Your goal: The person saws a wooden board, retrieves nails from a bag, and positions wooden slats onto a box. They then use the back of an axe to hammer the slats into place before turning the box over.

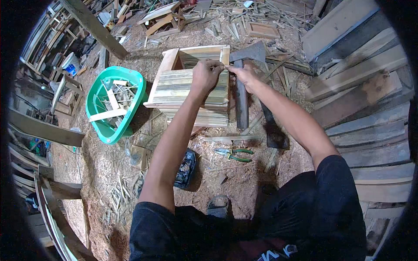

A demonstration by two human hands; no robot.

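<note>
A box-like wooden frame with slatted sides (191,85) stands on the ground before me. Over its far right corner, my left hand (206,77) is closed in a pinch, fingertips right at the top rail. My right hand (246,77) meets it there, thumb and fingers pressed together at the same spot. I cannot tell what small thing the two hands pinch. Beneath the right hand lies a dark, long bar (241,106), with a broad grey flat piece (252,51) beyond it.
A green plastic tub (138,82) with wood offcuts stands left of the frame. Pliers with green handles (237,155) and a black plastic-wrapped bundle (186,169) lie nearer me. Boards (370,130) are stacked along the right. A wooden post (93,28) rises at the far left.
</note>
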